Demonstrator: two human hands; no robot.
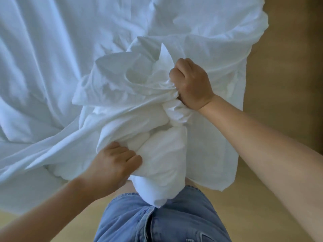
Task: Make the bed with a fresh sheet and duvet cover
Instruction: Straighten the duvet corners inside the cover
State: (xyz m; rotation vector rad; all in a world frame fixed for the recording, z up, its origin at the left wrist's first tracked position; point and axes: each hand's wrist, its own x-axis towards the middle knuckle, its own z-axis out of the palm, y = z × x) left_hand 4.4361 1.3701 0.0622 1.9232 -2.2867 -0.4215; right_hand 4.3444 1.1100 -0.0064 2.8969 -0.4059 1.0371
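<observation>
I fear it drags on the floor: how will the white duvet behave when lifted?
Probably floppy: the duvet sags below the left hand. Likely light, since it looks puffy. It bunches where the right hand has its grip.

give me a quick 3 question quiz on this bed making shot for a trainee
1. True or false: the left hand and the right hand both grip the white bedding.
2. Which hand is farther from the person's body? A) left B) right C) both level
3. Fill in: the bunched bedding hangs down in front of the person's blue ____ clothing.
Key: 1 true; 2 B; 3 denim.
</observation>
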